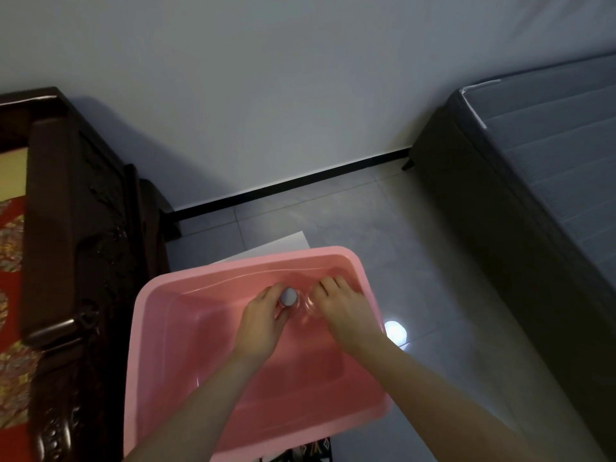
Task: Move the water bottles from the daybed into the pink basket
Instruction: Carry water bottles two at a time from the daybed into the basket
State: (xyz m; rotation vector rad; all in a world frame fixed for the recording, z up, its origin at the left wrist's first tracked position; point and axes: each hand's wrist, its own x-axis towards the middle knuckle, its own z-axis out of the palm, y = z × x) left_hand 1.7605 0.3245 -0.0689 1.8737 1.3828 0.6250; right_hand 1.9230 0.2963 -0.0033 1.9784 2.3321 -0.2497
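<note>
Gripping clear bottles [300, 303] inside the pink basket [160, 328], both hands [263, 321]; grey tiled floor [433, 295].

Home bedroom: mattress [550, 155], carved daybed [76, 228]

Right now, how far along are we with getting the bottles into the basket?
Both hands are inside the pink basket: the left hand grips a clear bottle with a grey cap, and the right hand rests on what looks like a second. Neither is released. The visible strip of the daybed shows no bottles; the rest is out of frame.
</note>
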